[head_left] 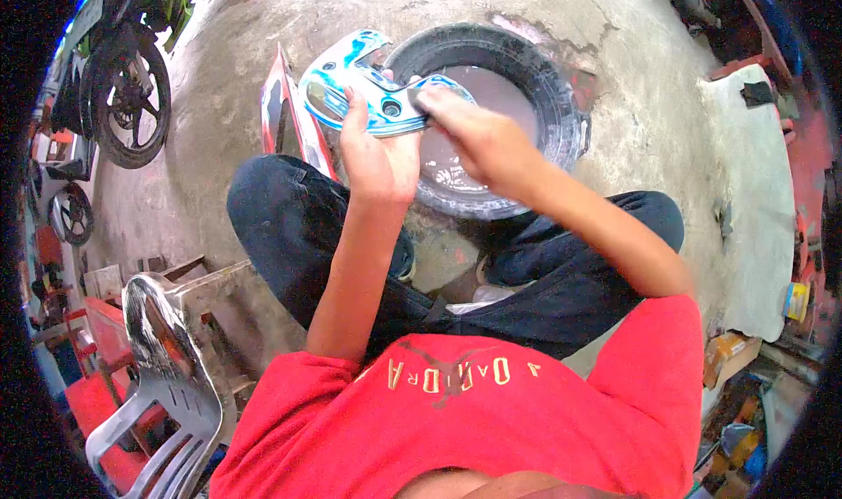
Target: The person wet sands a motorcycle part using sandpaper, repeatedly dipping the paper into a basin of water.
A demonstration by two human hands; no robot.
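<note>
A curved blue and white panel (364,100) with round holes is held up over the left rim of a round black basin (561,96). My left hand (381,148) grips the panel from below, its thumb lying on the near edge. Against the panel's right part press the closed fingers of my right hand (469,131), slightly blurred; a small dark thing shows at the fingertips, too hidden to name. Greyish, cloudy liquid (452,161) fills the basin below both hands.
A red and white panel (294,117) lies on the concrete floor left of the basin. Motorcycle wheels (132,100) stand at the left. A grey and black plastic part (171,367) is at the lower left. A pale board (754,210) lies along the right.
</note>
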